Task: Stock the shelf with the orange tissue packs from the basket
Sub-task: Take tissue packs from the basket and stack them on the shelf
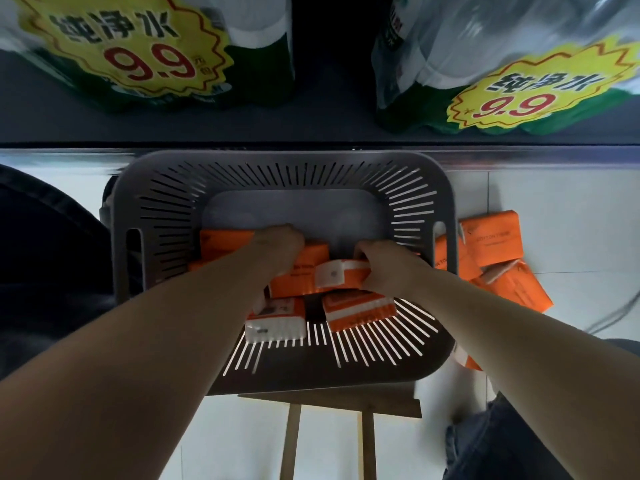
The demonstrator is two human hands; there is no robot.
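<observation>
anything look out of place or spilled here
Yes. Several orange packs lie heaped on the floor right of the basket, outside it, some tilted over each other. One more peeks out from under the basket's near right corner. They look spilled rather than stocked.

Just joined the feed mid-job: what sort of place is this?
Most likely a shop aisle: a dark shelf holds bottled water packs with yellow 9.9 price tags, and a grey basket holds orange tissue packs.

Left hand (pixel 278 249) and right hand (pixel 379 268) grip orange tissue packs (pixel 341 277) inside basket (pixel 277 158).
</observation>
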